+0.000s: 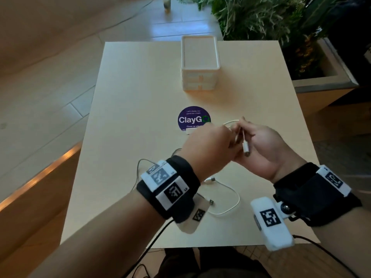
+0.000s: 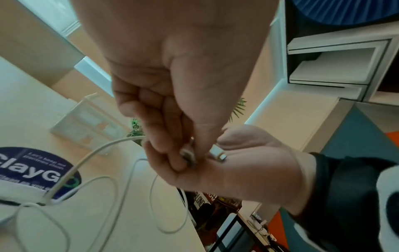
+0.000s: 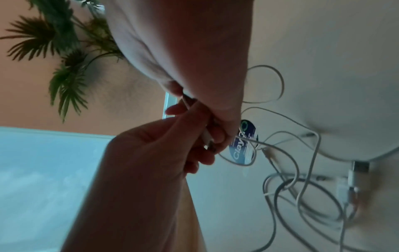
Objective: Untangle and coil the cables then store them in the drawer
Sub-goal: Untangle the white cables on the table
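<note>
Both hands meet above the table's middle, holding one white cable (image 1: 230, 123). My left hand (image 1: 212, 141) pinches a plug end (image 2: 187, 156) between thumb and fingertips. My right hand (image 1: 261, 143), palm turned up, holds the cable's strands in its fingers, and a white connector (image 1: 246, 149) lies across its palm (image 2: 248, 167). In the right wrist view the cable runs down from the hands to a tangle of white cables (image 3: 302, 187) on the table. Another white cable (image 1: 228, 203) lies looped under my left wrist. The white drawer unit (image 1: 199, 77) stands at the far side, drawers closed.
A round purple sticker (image 1: 192, 119) marks the beige table (image 1: 130, 117) just beyond my hands. A thin grey cable (image 1: 140, 163) trails off near the left wrist. A planter with green plants (image 1: 281, 27) stands past the table's far right corner.
</note>
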